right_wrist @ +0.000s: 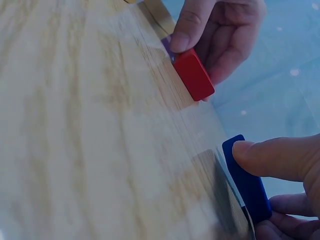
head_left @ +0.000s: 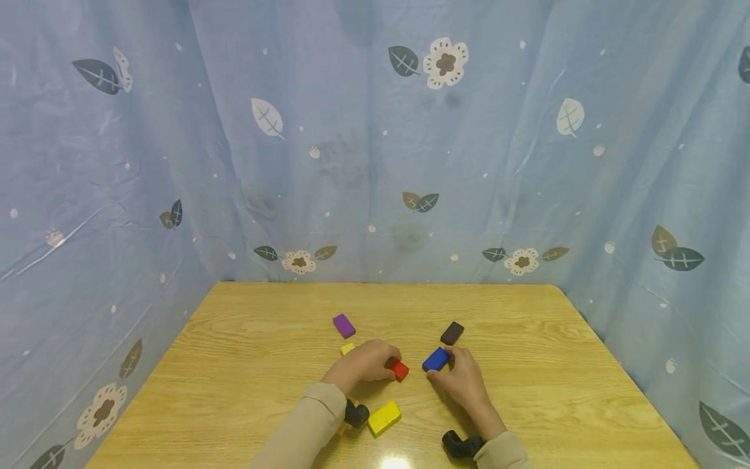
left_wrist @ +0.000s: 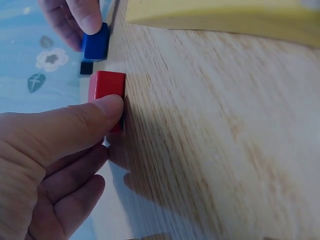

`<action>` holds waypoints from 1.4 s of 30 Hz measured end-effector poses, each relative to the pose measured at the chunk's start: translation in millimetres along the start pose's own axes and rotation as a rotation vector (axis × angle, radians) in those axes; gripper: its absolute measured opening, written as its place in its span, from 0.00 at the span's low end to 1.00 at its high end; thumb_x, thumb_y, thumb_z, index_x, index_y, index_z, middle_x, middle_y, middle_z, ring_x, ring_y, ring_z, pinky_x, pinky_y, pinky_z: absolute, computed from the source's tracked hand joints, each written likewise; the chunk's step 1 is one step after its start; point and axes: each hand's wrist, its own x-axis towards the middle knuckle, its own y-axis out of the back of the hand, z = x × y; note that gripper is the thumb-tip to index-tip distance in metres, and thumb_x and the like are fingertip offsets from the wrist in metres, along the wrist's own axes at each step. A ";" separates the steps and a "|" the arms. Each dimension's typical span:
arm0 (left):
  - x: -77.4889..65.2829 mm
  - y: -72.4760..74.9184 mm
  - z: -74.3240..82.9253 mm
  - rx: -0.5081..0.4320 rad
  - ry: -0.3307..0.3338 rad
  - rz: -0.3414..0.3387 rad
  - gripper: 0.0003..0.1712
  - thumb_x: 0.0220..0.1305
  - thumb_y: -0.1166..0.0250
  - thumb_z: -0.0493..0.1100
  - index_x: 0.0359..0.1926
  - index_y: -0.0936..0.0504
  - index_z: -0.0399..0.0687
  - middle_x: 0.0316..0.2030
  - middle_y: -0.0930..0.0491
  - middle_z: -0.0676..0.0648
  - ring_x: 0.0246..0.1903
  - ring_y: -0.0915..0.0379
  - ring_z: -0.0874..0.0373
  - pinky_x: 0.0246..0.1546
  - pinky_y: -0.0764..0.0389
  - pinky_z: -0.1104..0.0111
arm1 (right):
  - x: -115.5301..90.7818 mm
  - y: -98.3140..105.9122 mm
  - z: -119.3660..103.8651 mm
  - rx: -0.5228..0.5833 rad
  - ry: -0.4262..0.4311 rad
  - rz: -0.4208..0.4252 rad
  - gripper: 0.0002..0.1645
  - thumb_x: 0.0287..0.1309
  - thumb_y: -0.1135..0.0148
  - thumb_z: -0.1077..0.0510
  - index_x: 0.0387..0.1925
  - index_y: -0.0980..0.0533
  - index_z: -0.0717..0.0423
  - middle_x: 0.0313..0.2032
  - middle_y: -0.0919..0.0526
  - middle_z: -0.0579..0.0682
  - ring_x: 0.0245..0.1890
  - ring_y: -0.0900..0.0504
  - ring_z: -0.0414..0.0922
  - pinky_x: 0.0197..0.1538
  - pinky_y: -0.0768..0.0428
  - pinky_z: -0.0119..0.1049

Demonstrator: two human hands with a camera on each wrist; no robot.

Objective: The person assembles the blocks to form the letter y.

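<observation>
My left hand [head_left: 368, 362] pinches a red block [head_left: 400, 370] between thumb and fingers, close over the table. Across from it, my right hand [head_left: 463, 378] grips a blue block [head_left: 436, 359] with the thumb at its near end and fingers at the far end. In the left wrist view the thumb lies on the face of the red block [left_wrist: 110, 84], with the blue block [left_wrist: 96, 44] beyond. The right wrist view has the blue block [right_wrist: 246, 180] tilted up between thumb and fingers, apart from the red block [right_wrist: 193, 75].
A purple block [head_left: 344, 326] lies at the back left, a dark brown block [head_left: 452, 333] behind the blue one. One yellow block [head_left: 384, 418] sits near the front; another yellow block [head_left: 347, 348] is partly hidden by the left hand. A curtain [head_left: 375, 163] surrounds the wooden table [head_left: 246, 365].
</observation>
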 end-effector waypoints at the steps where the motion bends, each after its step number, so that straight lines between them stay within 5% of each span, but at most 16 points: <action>1: 0.0 -0.1 0.2 0.001 0.001 -0.001 0.12 0.56 0.30 0.46 0.42 0.17 0.53 0.35 0.19 0.59 0.34 0.28 0.68 0.43 0.24 0.75 | 0.6 -0.2 0.6 -0.002 0.002 0.005 0.40 0.43 0.25 0.53 0.55 0.29 0.72 0.49 0.24 0.66 0.50 0.24 0.61 0.54 0.25 0.55; 42: 9.4 5.5 9.7 -0.008 -0.025 0.014 0.10 0.55 0.30 0.46 0.39 0.17 0.54 0.32 0.21 0.60 0.30 0.31 0.68 0.36 0.26 0.77 | 15.4 -5.9 9.4 0.051 -0.044 0.035 0.40 0.44 0.25 0.55 0.56 0.30 0.72 0.52 0.26 0.69 0.53 0.25 0.63 0.54 0.25 0.55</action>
